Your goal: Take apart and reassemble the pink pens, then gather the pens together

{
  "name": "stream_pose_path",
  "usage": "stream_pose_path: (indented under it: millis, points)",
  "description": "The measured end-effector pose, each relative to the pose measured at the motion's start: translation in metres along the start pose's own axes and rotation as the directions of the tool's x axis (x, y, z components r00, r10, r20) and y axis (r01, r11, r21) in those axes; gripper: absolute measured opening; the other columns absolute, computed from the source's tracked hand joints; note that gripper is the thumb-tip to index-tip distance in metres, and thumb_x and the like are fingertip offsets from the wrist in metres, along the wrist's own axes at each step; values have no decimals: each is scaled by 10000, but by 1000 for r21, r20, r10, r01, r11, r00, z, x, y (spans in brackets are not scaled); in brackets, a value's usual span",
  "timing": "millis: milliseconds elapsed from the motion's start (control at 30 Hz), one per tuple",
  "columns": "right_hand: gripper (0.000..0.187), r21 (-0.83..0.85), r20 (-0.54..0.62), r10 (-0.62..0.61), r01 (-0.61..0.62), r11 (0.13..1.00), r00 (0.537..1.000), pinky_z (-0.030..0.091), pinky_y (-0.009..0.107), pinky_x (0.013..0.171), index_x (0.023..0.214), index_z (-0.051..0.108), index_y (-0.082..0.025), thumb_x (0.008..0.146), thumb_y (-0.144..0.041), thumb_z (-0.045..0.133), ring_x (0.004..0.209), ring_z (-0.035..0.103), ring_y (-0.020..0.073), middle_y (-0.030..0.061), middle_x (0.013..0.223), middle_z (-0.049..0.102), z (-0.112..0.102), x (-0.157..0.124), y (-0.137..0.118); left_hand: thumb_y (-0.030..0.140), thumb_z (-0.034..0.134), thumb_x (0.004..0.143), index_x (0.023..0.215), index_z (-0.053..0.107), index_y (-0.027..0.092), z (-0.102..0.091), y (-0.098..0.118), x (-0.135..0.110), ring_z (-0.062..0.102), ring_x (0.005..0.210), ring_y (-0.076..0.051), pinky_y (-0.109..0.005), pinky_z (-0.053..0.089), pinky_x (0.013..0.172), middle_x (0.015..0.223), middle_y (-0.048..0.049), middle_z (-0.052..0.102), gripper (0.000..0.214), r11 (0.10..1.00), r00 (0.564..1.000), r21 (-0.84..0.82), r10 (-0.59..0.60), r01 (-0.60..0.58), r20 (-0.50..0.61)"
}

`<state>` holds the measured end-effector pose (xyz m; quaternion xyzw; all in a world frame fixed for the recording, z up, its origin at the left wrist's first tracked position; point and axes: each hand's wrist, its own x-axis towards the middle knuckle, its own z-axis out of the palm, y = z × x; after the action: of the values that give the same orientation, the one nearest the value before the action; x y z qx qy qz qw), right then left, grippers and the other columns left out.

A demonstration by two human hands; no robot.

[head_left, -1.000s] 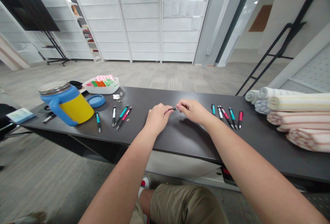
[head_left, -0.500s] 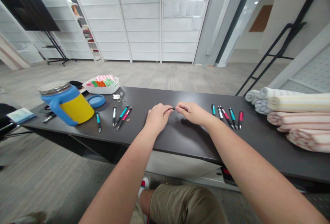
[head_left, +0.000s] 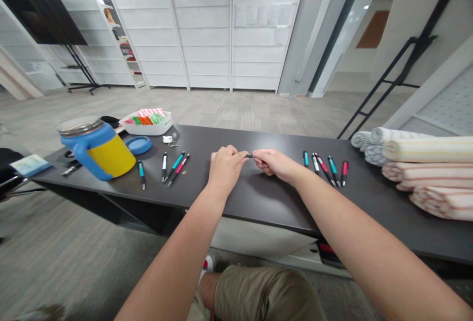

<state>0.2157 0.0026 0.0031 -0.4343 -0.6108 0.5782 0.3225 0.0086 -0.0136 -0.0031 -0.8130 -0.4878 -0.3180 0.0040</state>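
Both hands meet over the middle of the dark table (head_left: 258,198). My left hand (head_left: 224,167) and my right hand (head_left: 275,164) are closed in pinches on the two ends of a small dark pen (head_left: 250,156), of which only a short piece shows between the fingertips. Several pens (head_left: 325,166) with teal, red and white grips lie in a row to the right of my right hand. More pens (head_left: 173,165) lie to the left of my left hand.
A yellow jug with a blue handle (head_left: 98,149) stands at the table's left, beside a blue lid (head_left: 138,144) and a white tray of coloured items (head_left: 146,120). Rolled and folded striped towels (head_left: 421,163) fill the right end. White shelving stands behind.
My hands have drawn closer together, so less of the pen shows between them. The view shifted slightly downward.
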Motion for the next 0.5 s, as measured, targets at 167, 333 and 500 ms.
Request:
stream_pose_path:
  millis: [167, 333, 500]
  points:
    - [552, -161, -202, -126, 94, 983, 971, 221, 259, 435, 775, 572, -222, 991, -702, 405, 435, 259, 107, -53, 562, 366, -12, 5, -1, 418, 596, 1014, 1181, 767, 359, 0, 2, 2, 606, 1063, -260, -418, 411, 946, 1111, -60, 737, 246, 991, 996, -118, -76, 70, -49]
    - [299, -738, -366, -466, 55, 673, 805, 449, 316, 720, 1028, 720, -195, 998, -448, 564, 733, 588, 188, 49, 828, 664, -31, 14, 13, 468, 484, 1057, 1131, 697, 272, 2, -6, 5, 682, 953, -231, -368, 479, 901, 1019, -41, 804, 299, 868, 969, -460, -240, 186, -59]
    - [337, -872, -231, -450, 21, 488, 863, 469, 322, 815, 1243, 733, -200, 956, -369, 685, 873, 642, 212, 74, 965, 712, -30, 26, 27, 528, 431, 1063, 1052, 606, 234, 7, -14, 10, 714, 814, -191, -331, 521, 818, 1002, -65, 825, 342, 616, 919, -746, -393, 252, -14]
